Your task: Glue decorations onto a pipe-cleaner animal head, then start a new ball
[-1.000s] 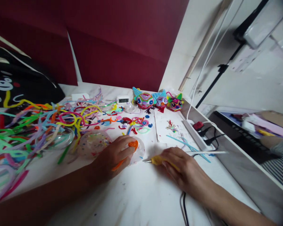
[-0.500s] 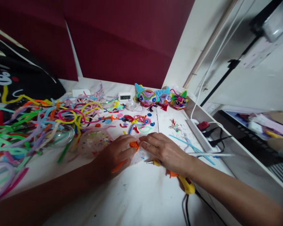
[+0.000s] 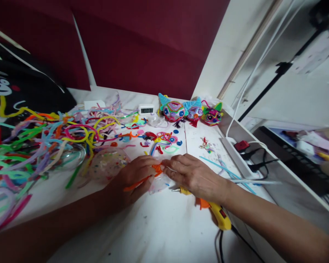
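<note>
My left hand [image 3: 134, 177] and my right hand [image 3: 193, 174] meet at the middle of the white table [image 3: 159, 226]. Both pinch an orange pipe cleaner [image 3: 142, 178], coiled at the fingertips, with its tail running down-left under my left palm. A clear plastic dome [image 3: 157, 184] lies under the hands. A yellow glue gun [image 3: 215, 210] with an orange trigger lies on the table below my right wrist, its black cord trailing toward me.
A big heap of coloured pipe cleaners [image 3: 38, 142] covers the left. Three pipe-cleaner animal faces [image 3: 190, 111] and a small digital timer [image 3: 146, 109] stand at the back. A power strip [image 3: 239, 155] with plugs lies along the right edge. A black bag [image 3: 19, 89] sits far left.
My right hand let go of the glue gun, left it on the table and moved left to join my left hand on the orange pipe cleaner.
</note>
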`<state>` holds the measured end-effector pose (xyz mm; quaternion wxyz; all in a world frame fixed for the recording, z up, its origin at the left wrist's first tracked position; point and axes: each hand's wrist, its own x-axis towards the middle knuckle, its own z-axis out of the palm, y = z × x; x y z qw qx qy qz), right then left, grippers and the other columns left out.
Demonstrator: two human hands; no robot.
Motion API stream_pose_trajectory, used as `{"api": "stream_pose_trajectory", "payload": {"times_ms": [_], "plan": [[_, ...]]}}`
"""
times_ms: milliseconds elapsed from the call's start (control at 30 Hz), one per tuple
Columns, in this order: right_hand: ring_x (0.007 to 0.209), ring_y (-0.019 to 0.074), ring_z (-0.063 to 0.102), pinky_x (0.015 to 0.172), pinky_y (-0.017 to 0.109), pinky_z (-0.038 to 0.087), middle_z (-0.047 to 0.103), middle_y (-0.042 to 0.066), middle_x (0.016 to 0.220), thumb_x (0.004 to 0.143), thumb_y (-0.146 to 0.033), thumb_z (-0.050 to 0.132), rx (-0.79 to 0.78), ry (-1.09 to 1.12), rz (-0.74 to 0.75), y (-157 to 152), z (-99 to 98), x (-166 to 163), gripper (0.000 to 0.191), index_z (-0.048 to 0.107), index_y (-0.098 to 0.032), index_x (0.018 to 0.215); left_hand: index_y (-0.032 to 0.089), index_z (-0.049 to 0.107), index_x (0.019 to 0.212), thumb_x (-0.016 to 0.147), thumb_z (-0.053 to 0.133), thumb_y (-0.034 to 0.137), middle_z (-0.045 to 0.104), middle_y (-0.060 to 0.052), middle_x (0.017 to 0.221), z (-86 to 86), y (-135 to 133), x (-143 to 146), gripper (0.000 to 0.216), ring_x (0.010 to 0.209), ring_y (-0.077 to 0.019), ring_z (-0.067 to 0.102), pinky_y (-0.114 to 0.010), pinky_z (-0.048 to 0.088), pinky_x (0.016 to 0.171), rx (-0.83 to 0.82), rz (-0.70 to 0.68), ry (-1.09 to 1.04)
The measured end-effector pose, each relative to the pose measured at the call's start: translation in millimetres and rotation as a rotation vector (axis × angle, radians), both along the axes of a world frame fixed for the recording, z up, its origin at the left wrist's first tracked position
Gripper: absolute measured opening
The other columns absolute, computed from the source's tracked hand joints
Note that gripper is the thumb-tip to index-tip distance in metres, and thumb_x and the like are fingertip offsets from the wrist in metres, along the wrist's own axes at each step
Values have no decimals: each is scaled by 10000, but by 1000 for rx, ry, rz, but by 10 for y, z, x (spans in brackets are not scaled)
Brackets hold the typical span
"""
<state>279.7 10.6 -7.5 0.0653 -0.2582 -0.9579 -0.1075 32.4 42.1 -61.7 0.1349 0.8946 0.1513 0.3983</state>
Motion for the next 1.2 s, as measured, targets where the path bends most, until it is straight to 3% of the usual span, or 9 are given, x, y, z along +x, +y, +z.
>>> {"api": "stream_pose_trajectory", "payload": {"times_ms": [500, 833, 1200], "plan": [[1111, 258, 598, 829, 402, 544, 636, 166, 1319, 1027, -178, 462, -9, 25, -12, -13, 1, -36, 282, 624, -61, 1226, 216, 580, 986, 917, 532, 124, 685, -72, 1188, -53, 19, -20, 124, 1197, -205, 618, -362, 503, 1066, -193, 71, -71], [1087, 253, 601, 817, 397, 539, 666, 151, 1262, 1040, -164, 420, 61, 13, 15, -29, -28, -47, 279, 632, -67, 1194, 235, 606, 1146, 929, 539, 182, 692, -72, 1183, -123, 39, -58, 234, 1183, -219, 636, -365, 534, 1023, -224, 132, -53], [1091, 263, 618, 813, 399, 547, 697, 194, 1181, 1046, -123, 376, 76, 89, -3, -84, -94, -111, 306, 636, -38, 1182, 232, 602, 1038, 924, 542, 189, 706, -64, 1185, -82, 43, -17, 136, 1138, -210, 665, -337, 549, 995, -254, 139, -83]]}}
